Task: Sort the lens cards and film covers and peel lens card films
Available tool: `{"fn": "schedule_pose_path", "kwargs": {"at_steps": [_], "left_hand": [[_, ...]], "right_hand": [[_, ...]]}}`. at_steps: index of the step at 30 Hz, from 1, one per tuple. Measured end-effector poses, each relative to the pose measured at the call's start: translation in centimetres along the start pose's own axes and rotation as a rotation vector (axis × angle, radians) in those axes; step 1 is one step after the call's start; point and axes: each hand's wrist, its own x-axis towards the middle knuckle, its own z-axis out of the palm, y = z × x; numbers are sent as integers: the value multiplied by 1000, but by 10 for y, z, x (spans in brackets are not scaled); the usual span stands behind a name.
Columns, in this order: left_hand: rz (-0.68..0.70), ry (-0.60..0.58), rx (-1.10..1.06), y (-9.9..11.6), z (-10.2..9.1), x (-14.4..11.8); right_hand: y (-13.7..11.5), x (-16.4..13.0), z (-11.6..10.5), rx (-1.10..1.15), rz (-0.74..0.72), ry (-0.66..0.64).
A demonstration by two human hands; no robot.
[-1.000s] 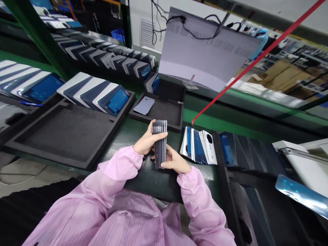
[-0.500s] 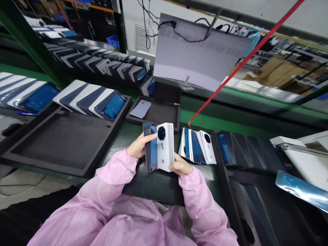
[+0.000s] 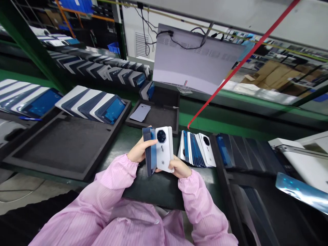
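Note:
Both my hands hold a bundle of phone back covers above the dark green bench. My left hand (image 3: 138, 150) is closed around the blue-filmed covers (image 3: 149, 153), its thumb reaching across to the white ones. My right hand (image 3: 180, 166) grips the lower right edge of the white covers (image 3: 164, 150); the front one shows a round black camera area near its top. Blue and white parts fan apart between the hands. To the right, a leaning row of white and blue covers (image 3: 197, 150) rests on the bench, apart from my right hand.
A black foam tray (image 3: 56, 147) at left holds a row of covers along its back. A smaller tray (image 3: 164, 118) ahead carries one grey cover (image 3: 140, 112). Dark trays (image 3: 256, 177) stand at right. A red strap (image 3: 230, 75) slants down past the monitor's back (image 3: 194, 65).
The whole view has shifted slightly, with the scene sitting a little lower now. Both hands keep hold of the covers, with the left thumb still against the white one.

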Motion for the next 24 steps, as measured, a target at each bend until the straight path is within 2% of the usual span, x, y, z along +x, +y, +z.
{"fn": "schedule_pose_path", "kwargs": {"at_steps": [6, 17, 21, 24], "left_hand": [[25, 7, 9, -2, -2, 0], [83, -62, -34, 0, -3, -5], [93, -58, -19, 1, -2, -7], [92, -55, 10, 0, -1, -8]], "right_hand": [[1, 1, 1, -63, -34, 4], [-3, -1, 2, -27, -57, 24], [-2, -1, 0, -126, -52, 31], [-1, -1, -1, -288, -79, 38]]}}
